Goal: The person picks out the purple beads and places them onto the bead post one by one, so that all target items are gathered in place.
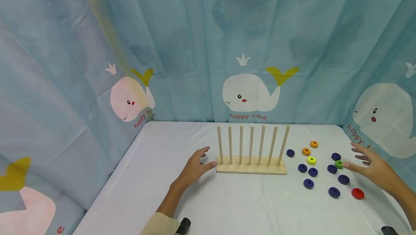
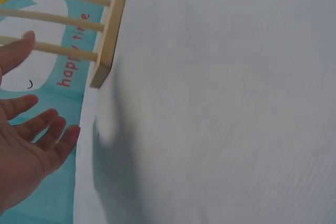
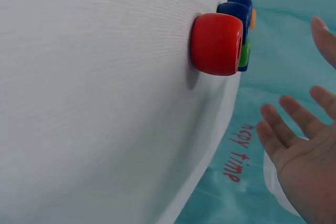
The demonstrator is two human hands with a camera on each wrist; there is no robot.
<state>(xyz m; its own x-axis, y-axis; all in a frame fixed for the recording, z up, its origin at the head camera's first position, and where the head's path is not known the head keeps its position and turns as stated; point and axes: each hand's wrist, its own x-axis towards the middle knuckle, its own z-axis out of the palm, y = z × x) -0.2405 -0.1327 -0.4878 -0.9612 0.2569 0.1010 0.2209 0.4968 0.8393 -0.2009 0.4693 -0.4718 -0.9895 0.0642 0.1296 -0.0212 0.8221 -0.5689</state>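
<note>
A wooden rack (image 1: 251,169) with several upright pegs stands on the white table. My left hand (image 1: 195,166) is just left of it, fingers spread and holding nothing; the left wrist view shows the hand (image 2: 31,145) beside the end of the rack's base (image 2: 107,51). On the right, my right hand (image 1: 373,168) hovers with fingers apart, its thumb overlapping the edge of a green ring (image 1: 338,164) in the head view. A red ring (image 1: 358,193) lies just below that hand; in the right wrist view the red ring (image 3: 216,44) sits left of the empty hand (image 3: 310,150).
Several dark blue rings (image 1: 334,192) are scattered between the rack and my right hand. Two orange rings (image 1: 306,151) and a yellow ring (image 1: 311,160) lie among them. A blue curtain (image 1: 195,94) with whale prints rises behind the white table (image 1: 247,206).
</note>
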